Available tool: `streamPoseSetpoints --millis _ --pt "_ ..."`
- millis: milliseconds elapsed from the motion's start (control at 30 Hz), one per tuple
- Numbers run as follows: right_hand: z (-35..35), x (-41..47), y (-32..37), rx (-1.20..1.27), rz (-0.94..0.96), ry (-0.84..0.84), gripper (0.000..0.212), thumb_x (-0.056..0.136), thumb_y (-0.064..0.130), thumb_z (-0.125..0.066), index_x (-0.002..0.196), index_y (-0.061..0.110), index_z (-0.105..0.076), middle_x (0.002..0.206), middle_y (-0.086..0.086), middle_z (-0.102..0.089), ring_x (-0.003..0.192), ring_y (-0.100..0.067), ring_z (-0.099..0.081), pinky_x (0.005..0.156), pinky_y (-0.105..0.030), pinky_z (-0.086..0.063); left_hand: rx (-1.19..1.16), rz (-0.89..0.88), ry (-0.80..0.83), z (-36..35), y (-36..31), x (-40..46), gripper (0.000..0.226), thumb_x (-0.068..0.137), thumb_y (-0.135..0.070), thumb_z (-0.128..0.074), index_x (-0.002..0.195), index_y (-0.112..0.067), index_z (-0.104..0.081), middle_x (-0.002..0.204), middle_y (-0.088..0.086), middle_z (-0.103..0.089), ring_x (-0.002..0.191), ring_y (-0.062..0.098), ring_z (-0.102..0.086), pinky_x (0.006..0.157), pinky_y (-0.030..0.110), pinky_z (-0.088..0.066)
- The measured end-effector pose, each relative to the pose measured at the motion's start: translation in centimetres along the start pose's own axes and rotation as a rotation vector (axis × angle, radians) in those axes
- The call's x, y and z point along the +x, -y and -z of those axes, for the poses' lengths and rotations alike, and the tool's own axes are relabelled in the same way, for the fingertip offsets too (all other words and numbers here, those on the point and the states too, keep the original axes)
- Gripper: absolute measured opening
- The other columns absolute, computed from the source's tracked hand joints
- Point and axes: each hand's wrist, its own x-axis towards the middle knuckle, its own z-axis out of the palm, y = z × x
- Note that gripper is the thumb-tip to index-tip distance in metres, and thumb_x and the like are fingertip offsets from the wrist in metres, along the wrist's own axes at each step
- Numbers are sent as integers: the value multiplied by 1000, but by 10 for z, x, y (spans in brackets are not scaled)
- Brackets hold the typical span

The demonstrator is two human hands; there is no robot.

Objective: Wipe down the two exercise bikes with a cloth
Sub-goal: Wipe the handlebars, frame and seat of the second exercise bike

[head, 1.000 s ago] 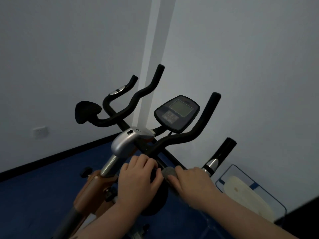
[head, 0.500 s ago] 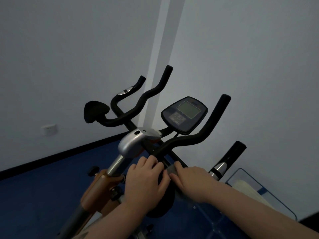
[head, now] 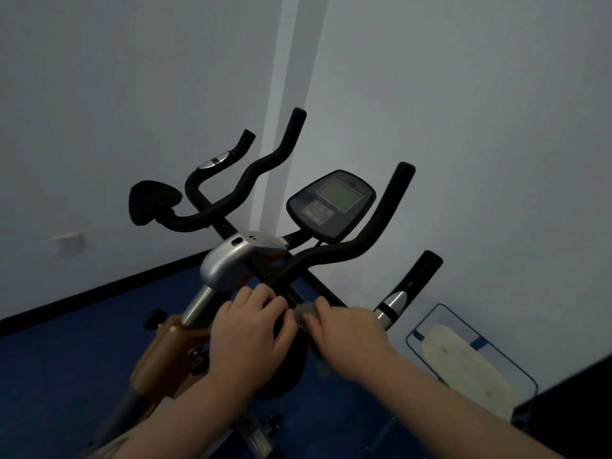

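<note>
An exercise bike with an orange frame (head: 165,352) stands in front of me, its black handlebar (head: 357,246) spreading out around a console (head: 331,203) with a grey screen. My left hand (head: 248,336) grips the near black elbow pad of the handlebar. My right hand (head: 347,332) holds a small grey cloth (head: 306,311) and presses it against the handlebar's crossbar beside the pad. Most of the cloth is hidden under the fingers. No second bike is in view.
A silver stem housing (head: 228,260) sits just beyond my left hand. A chrome-collared right grip (head: 410,283) rises past my right hand. A blue-rimmed tray with a pale pad (head: 463,359) lies on the blue floor (head: 66,359) at the right, by the white walls.
Both hands stay together on the near pad and crossbar; my right hand with the cloth has shifted only slightly along the bar. The view has panned a little.
</note>
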Motion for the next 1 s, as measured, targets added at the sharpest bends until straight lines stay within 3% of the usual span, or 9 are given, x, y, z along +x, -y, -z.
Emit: streamPoseSetpoints --millis 100,200,300,400,500,667,867,933,1000 --pt "-4 -4 16 12 -93 -186 44 100 45 -24 98 18 -59 74 0 -66 60 -20 -63 51 -30 -38 12 -3 6 0 -1 -1 28 89 -36 -46 71 -22 -63 72 -8 -54 67 14 -48 54 33 -40" --pt "-5 -20 -13 17 174 -299 43 95 42 -36 95 13 -68 68 2 -64 55 -17 -60 49 -29 -46 29 -9 -5 0 0 -2 28 89 -35 -47 70 -22 -63 69 -8 -54 67 15 -49 53 33 -39" --pt "4 -25 -74 -130 351 -431 34 92 33 -48 93 10 -72 79 -2 -67 67 -19 -62 76 -34 -56 12 -4 -6 -2 0 -2 29 89 -35 -47 70 -22 -64 68 -9 -54 66 15 -49 53 35 -41" --pt "1 -22 -87 21 128 -604 30 90 19 -44 85 9 -72 79 -4 -66 72 -22 -62 103 -46 -45 -4 -2 -11 -3 1 -2 30 89 -36 -46 70 -22 -64 68 -10 -54 64 14 -48 53 36 -42" --pt "-30 -23 -50 117 37 -617 25 88 18 -44 76 12 -65 74 -1 -58 72 -21 -54 113 -43 -32 -8 1 -8 -3 1 -2 30 89 -36 -45 70 -22 -64 67 -10 -54 64 14 -48 52 36 -42" --pt "-3 -20 -96 -82 520 -415 29 90 26 -48 95 8 -70 82 -5 -63 73 -23 -59 93 -42 -50 2 -4 -4 -3 1 -1 30 90 -36 -45 70 -22 -63 67 -9 -54 64 14 -48 53 36 -43" --pt "-21 -19 -89 157 43 -642 31 89 15 -39 84 6 -68 83 -6 -60 78 -23 -54 104 -48 -39 -8 -6 -18 -5 3 -2 29 89 -37 -44 69 -24 -62 67 -11 -52 64 11 -46 53 32 -40" --pt "-40 -23 -67 201 122 -656 28 91 17 -40 83 9 -66 83 -5 -58 79 -22 -51 100 -46 -41 1 -6 -14 -6 3 -2 29 89 -37 -44 71 -24 -63 68 -11 -53 64 11 -46 53 32 -39" --pt "-35 -23 -76 96 384 -579 30 94 23 -40 92 9 -66 89 -6 -62 81 -23 -55 97 -42 -44 4 -11 -12 -6 3 -2 30 90 -37 -44 71 -23 -64 68 -10 -54 65 13 -47 54 33 -40"
